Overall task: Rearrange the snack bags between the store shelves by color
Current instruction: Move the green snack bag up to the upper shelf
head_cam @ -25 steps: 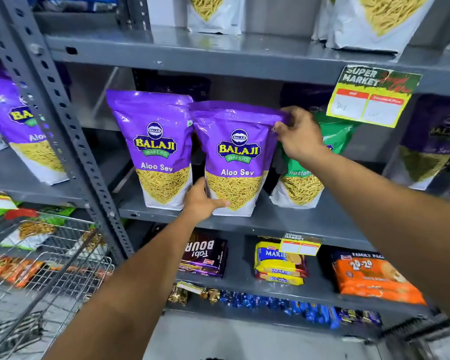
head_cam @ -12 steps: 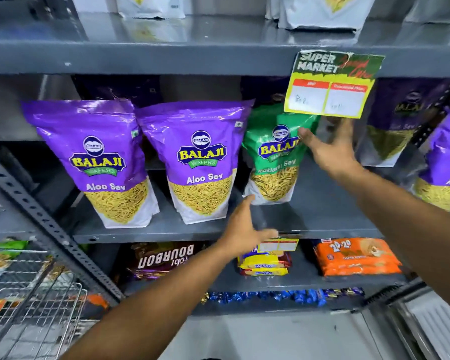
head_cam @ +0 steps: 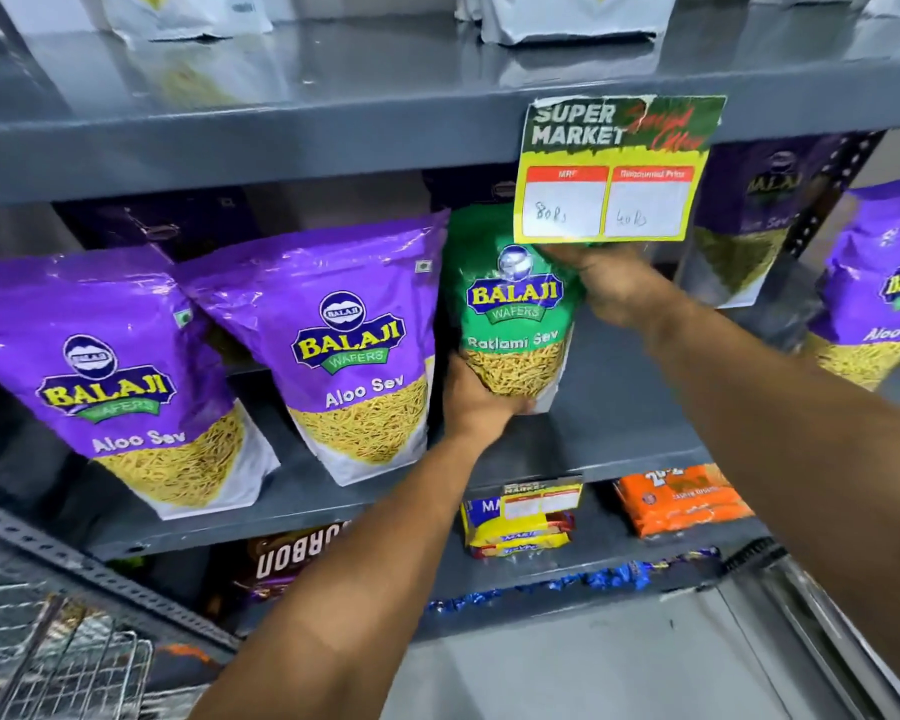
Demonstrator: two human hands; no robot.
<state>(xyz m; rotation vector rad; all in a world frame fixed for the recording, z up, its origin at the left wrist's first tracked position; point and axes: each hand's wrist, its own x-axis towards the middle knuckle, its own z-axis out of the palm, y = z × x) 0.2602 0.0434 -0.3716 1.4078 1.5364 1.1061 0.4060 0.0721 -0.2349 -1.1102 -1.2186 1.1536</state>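
Note:
A green Ratlami Sev bag [head_cam: 513, 324] stands on the grey middle shelf [head_cam: 619, 418], just right of two purple Aloo Sev bags [head_cam: 120, 376] [head_cam: 354, 350]. My left hand [head_cam: 476, 402] cups the green bag's lower left corner. My right hand [head_cam: 611, 285] grips its upper right edge, partly behind a hanging price tag. Another purple bag [head_cam: 884, 304] stands at the far right, and a darker purple one [head_cam: 744, 226] sits further back.
A yellow price tag [head_cam: 617, 168] hangs from the upper shelf edge, where white bags [head_cam: 572, 15] stand. Below are biscuit packs: brown Bourbon [head_cam: 292, 558], yellow [head_cam: 515, 532], orange [head_cam: 681, 498]. A wire cart [head_cam: 48, 662] is at lower left.
Both hands left the purple bag and moved right to the green bag. They were open half a second ago and now grip it. The view has shifted right and closer.

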